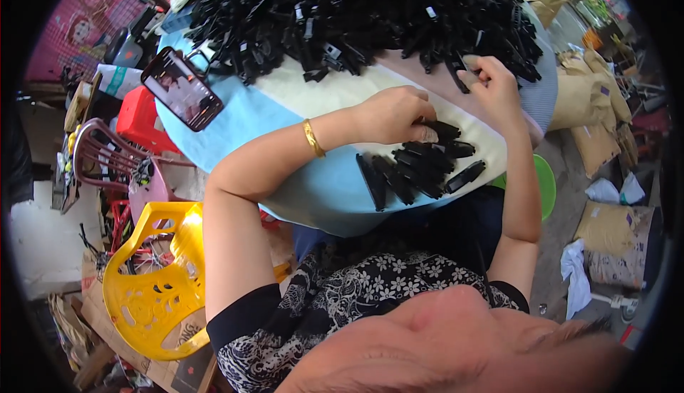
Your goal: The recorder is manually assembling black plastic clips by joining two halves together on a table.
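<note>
Both hands at black parts, one at the small cluster, one at the big heap

Left hand (402, 116): fingers curled, tips down on the far end of the small cluster of black parts (420, 165). Contact looks real, can't tell if a part is gripped. Rest of the cluster spreads from under those fingers toward the bench's near edge, slim pieces side by side, some overlapping

Right hand (493, 88): thumb and fingers bent, tips right at one black part on the near edge of the big heap of black parts (342, 19). Can't tell if it's pinched or just touched. Heap fills the far side of the bench (239, 104), beyond both hands, bare cloth between it and most of the cluster

Markings: phone (182, 88) left of the heap, screen lit, overlay too small to read. Cardboard (153, 354) by the yellow chair (189, 240) has dark printed lettering. Paper sack (605, 225) on the right carries a small purple label, unreadable
</note>
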The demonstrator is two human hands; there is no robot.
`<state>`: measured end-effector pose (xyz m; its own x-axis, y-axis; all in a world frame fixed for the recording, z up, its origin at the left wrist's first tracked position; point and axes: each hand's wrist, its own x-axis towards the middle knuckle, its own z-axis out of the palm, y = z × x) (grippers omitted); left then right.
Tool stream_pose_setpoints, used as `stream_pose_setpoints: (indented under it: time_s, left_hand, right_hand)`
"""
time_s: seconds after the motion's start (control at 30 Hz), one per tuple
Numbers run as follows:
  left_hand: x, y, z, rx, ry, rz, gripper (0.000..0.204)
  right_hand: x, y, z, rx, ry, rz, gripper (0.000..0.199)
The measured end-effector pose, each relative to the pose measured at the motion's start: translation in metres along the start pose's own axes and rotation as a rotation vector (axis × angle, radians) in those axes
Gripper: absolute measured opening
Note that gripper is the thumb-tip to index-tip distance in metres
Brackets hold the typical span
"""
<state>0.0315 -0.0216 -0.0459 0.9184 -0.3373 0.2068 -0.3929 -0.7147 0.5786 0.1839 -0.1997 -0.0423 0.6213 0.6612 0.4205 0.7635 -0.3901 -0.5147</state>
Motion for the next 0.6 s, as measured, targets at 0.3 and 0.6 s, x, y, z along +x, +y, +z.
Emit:
stream_pose_setpoints:
  time_s: [0.3,0.6]
  left_hand:
    - [0.011,-0.017,0.002,0.085,0.296,0.021,0.029]
    - [0.020,-0.028,0.010,0.251,0.283,0.156,0.025]
  right_hand:
    - [-0.012,-0.004,0.003,-0.007,-0.160,-0.003,0.033]
    - [-0.010,0.044,-0.041,-0.168,0.138,0.001,0.023]
